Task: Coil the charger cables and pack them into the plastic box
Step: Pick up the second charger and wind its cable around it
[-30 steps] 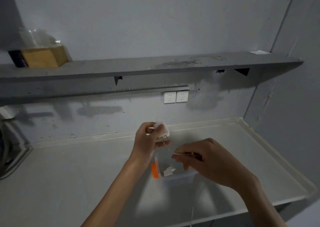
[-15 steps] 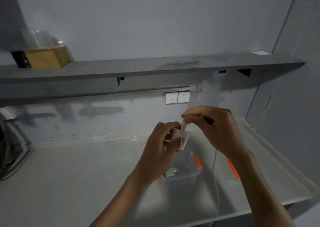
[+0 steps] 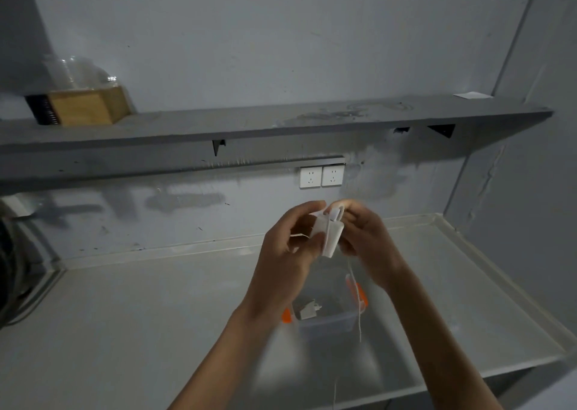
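Note:
My left hand (image 3: 285,255) grips a white charger block (image 3: 330,234) held above the counter. My right hand (image 3: 368,238) pinches the white cable (image 3: 356,297) against the top of the block; the cable wraps over the block and its free end hangs down past the box and over the counter's front edge. Below both hands stands the clear plastic box (image 3: 327,322) with orange latches (image 3: 357,291). A second white charger plug (image 3: 309,309) lies inside it.
The grey counter (image 3: 125,316) has a raised rim on the right. A double wall socket (image 3: 321,176) sits above the hands. A long grey shelf (image 3: 281,125) carries a wooden box (image 3: 87,106) with clear plastic on top. Dark equipment stands at the far left.
Both hands have come together and risen slightly. My right hand moved left onto the top of the block, laying the cable over it. The camera tilted a little, so the box appears lower.

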### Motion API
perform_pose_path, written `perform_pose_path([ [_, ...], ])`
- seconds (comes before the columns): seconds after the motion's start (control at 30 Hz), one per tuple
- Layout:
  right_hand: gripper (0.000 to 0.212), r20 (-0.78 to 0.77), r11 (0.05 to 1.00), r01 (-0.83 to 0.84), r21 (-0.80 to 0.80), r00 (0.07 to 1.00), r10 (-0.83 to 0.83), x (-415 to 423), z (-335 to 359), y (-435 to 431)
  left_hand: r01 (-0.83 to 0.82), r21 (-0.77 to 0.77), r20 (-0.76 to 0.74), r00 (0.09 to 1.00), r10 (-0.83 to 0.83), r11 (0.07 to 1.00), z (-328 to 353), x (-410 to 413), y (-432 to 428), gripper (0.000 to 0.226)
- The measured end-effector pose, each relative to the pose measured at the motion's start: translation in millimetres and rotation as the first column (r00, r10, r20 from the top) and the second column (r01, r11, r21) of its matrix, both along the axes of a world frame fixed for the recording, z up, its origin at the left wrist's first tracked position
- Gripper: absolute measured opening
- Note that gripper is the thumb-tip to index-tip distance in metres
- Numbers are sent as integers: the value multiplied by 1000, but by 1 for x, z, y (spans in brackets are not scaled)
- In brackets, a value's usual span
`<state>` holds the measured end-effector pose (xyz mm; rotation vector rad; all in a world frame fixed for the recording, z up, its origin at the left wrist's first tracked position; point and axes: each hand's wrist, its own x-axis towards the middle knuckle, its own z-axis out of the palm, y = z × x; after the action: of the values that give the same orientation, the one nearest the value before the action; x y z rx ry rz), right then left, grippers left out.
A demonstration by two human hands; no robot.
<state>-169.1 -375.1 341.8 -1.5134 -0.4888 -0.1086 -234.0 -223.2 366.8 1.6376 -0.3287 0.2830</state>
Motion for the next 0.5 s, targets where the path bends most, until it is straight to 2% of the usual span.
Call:
perform_pose_path([
  [0.13, 18, -235, 990, 58, 131, 972, -26, -18, -34, 23, -47, -264, -124, 992, 15, 963, 0, 17, -2, 27],
  [0.27, 15, -289, 989, 47, 137, 957, -5, -44, -48, 29, -112, -405, -285, 958, -9, 908, -5, 41, 1, 24],
  [0.37, 17, -300, 1000, 6, 27, 954, 3, -61, -54, 28, -225, -389, -323, 941, 96, 893, -14, 53, 1, 25],
  [0.5, 15, -265, 991, -30, -130, 964, -6, -74, -57, 18, -307, -236, -299, 926, 232, 922, -34, 60, 2, 23],
])
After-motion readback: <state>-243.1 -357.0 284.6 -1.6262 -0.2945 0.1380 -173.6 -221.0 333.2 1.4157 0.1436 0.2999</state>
